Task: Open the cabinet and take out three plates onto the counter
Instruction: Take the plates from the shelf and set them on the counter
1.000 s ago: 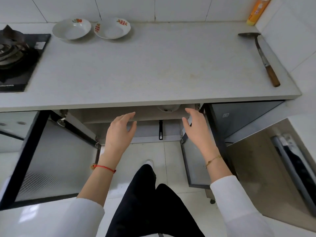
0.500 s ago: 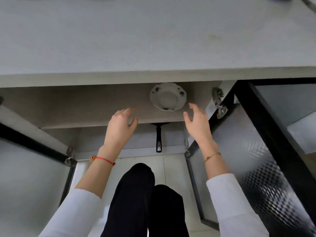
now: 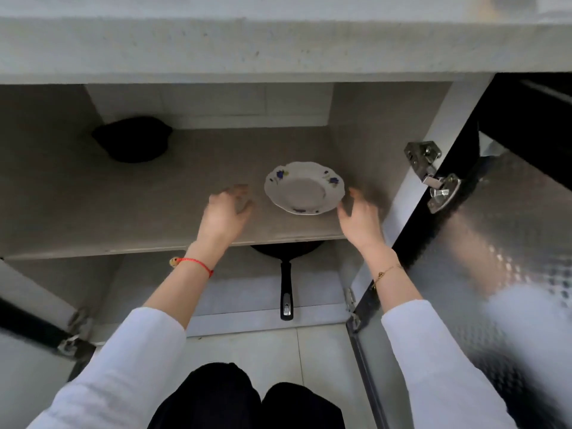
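The cabinet is wide open, both doors swung out. One plate sits flat on the upper shelf, toward the right and near the front edge. It's white with a scalloped rim and little blue flower prints.

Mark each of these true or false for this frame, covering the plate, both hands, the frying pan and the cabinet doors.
1. The plate sits on the upper shelf. True.
2. The left hand grips the plate. False: both it and the right hand are open beside the plate, empty.
3. A frying pan lies below that shelf. True.
4. The cabinet doors are closed. False: the right door stands open.
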`<move>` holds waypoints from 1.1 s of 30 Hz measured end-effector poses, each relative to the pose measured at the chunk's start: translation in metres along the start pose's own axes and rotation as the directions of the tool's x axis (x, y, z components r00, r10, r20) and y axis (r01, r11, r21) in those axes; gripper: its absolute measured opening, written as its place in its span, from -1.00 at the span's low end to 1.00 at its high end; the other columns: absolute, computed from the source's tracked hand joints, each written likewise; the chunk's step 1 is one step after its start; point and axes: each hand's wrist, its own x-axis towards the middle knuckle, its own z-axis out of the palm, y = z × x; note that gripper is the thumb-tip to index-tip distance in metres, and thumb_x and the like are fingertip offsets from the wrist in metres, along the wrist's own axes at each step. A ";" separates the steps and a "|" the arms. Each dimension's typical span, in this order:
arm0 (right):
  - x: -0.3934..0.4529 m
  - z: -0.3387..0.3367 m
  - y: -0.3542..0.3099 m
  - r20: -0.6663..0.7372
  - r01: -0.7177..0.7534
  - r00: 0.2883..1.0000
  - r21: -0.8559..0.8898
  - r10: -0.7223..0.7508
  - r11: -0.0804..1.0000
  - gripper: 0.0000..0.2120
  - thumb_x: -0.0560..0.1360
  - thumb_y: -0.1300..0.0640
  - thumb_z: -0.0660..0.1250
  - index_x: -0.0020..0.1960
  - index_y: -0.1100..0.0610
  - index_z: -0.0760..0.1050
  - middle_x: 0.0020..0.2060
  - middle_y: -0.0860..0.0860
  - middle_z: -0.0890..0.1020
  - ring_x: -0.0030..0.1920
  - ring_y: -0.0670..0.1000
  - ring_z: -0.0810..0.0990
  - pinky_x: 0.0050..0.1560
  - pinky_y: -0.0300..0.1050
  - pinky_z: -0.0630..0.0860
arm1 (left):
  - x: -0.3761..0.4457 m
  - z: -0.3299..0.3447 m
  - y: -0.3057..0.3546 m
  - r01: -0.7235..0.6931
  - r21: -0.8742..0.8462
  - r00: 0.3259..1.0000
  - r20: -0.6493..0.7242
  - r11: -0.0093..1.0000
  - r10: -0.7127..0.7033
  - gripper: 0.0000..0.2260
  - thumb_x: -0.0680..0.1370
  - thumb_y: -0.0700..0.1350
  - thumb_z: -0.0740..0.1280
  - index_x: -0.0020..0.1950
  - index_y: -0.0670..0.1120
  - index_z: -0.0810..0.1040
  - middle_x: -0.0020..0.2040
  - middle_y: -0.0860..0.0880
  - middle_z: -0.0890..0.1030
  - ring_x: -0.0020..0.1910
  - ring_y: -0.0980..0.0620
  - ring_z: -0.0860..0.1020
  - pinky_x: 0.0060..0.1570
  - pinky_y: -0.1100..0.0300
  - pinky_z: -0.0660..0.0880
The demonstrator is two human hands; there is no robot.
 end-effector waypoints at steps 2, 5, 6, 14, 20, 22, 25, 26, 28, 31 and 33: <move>0.012 0.004 0.006 0.018 -0.026 0.999 -0.039 0.026 0.999 -0.58 0.59 0.03 0.20 0.39 0.18 0.32 0.22 0.20 0.54 0.21 0.23 0.50 0.12 -0.01 0.43 | 0.012 0.010 0.003 0.024 -0.012 0.999 0.040 1.000 -0.024 -0.65 0.53 -0.08 0.35 0.31 -0.10 0.54 0.20 -0.11 0.64 0.18 -0.11 0.60 0.20 0.11 0.48; 0.031 0.008 0.010 0.073 -0.060 0.995 -0.070 0.065 0.996 -0.62 0.58 0.01 0.19 0.34 0.16 0.36 0.17 0.17 0.57 0.17 0.22 0.53 0.11 0.00 0.48 | 0.031 0.026 0.004 0.054 0.021 0.993 0.101 0.998 -0.056 -0.58 0.54 -0.06 0.34 0.38 -0.13 0.47 0.27 -0.14 0.59 0.25 -0.13 0.55 0.27 0.08 0.44; 0.037 0.010 0.012 0.088 -0.066 0.993 -0.073 0.073 0.995 -0.64 0.58 0.01 0.19 0.31 0.15 0.38 0.15 0.16 0.58 0.14 0.21 0.55 0.08 -0.02 0.49 | 0.037 0.031 0.004 0.077 0.029 0.990 0.113 0.997 -0.080 -0.56 0.54 -0.03 0.34 0.39 -0.14 0.46 0.28 -0.16 0.58 0.26 -0.15 0.54 0.27 0.05 0.45; 0.065 0.021 0.022 0.137 -0.168 0.976 -0.004 0.167 0.986 -0.64 0.55 0.09 0.27 0.27 0.26 0.41 0.17 0.22 0.58 0.18 0.23 0.55 0.08 -0.07 0.45 | 0.064 0.063 0.007 0.157 0.015 0.975 0.156 0.987 -0.157 -0.77 0.53 0.03 0.32 -0.05 -0.13 0.59 -0.04 -0.16 0.67 0.01 -0.19 0.61 -0.17 0.19 0.39; 0.075 0.025 0.029 0.205 -0.189 0.963 0.059 0.173 0.980 -0.80 0.51 0.18 0.27 0.08 0.25 0.52 0.01 0.16 0.64 0.00 0.14 0.58 -0.07 -0.17 0.40 | 0.069 0.074 0.011 0.159 -0.019 0.975 0.158 0.987 -0.154 -0.75 0.50 -0.07 0.36 0.15 -0.10 0.62 0.04 -0.13 0.68 0.06 -0.15 0.60 -0.09 0.22 0.41; 0.076 0.026 0.029 0.224 -0.192 0.960 0.096 0.167 0.977 -0.86 0.49 0.22 0.23 -0.03 0.22 0.54 -0.09 0.11 0.64 -0.10 0.07 0.55 -0.12 -0.19 0.39 | 0.069 0.076 0.011 0.173 -0.056 0.975 0.150 0.983 -0.163 -0.75 0.49 -0.12 0.37 0.15 -0.10 0.62 0.01 -0.12 0.69 0.06 -0.13 0.61 -0.10 0.24 0.38; 0.077 0.028 0.028 0.232 -0.198 0.958 0.118 0.166 0.973 -0.85 0.46 0.27 0.19 -0.16 0.16 0.54 -0.19 0.06 0.62 -0.17 0.06 0.55 -0.14 -0.19 0.41 | 0.066 0.078 0.012 0.190 -0.091 0.976 0.127 0.978 -0.177 -0.78 0.47 -0.14 0.38 0.11 -0.11 0.63 -0.02 -0.12 0.69 0.03 -0.12 0.62 -0.09 0.27 0.35; 0.077 0.028 0.028 0.228 -0.198 0.959 0.119 0.167 0.973 -0.83 0.45 0.28 0.19 -0.23 0.11 0.51 -0.23 0.04 0.61 -0.19 0.05 0.54 -0.15 -0.19 0.41 | 0.065 0.078 0.013 0.191 -0.096 0.976 0.120 0.977 -0.179 -0.78 0.47 -0.14 0.39 0.10 -0.11 0.63 -0.03 -0.12 0.69 0.03 -0.12 0.62 -0.09 0.27 0.35; 0.075 0.028 0.028 0.216 -0.198 0.962 0.124 0.168 0.972 -0.77 0.44 0.28 0.18 -0.33 0.03 0.42 -0.29 0.01 0.57 -0.24 0.03 0.51 -0.18 -0.20 0.40 | 0.064 0.077 0.014 0.193 -0.109 0.978 0.106 0.975 -0.182 -0.79 0.46 -0.15 0.40 0.08 -0.12 0.63 -0.06 -0.12 0.69 -0.01 -0.12 0.62 -0.13 0.28 0.33; 0.070 0.027 0.026 0.191 -0.198 0.967 0.142 0.169 0.970 -0.75 0.43 0.29 0.17 -0.35 0.02 0.41 -0.33 -0.01 0.56 -0.26 0.01 0.49 -0.17 -0.23 0.38 | 0.057 0.076 0.016 0.199 -0.144 0.979 0.077 0.969 -0.190 -0.80 0.44 -0.18 0.40 0.06 -0.14 0.64 -0.10 -0.13 0.70 -0.05 -0.11 0.63 -0.19 0.29 0.30; 0.065 0.027 0.024 0.179 -0.191 0.970 0.158 0.163 0.969 -0.77 0.42 0.31 0.16 -0.29 0.04 0.45 -0.30 -0.01 0.58 -0.24 0.00 0.50 -0.16 -0.24 0.39 | 0.052 0.075 0.019 0.198 -0.165 0.980 0.061 0.966 -0.191 -0.80 0.44 -0.20 0.39 0.05 -0.14 0.63 -0.10 -0.13 0.70 -0.05 -0.12 0.63 -0.14 0.25 0.30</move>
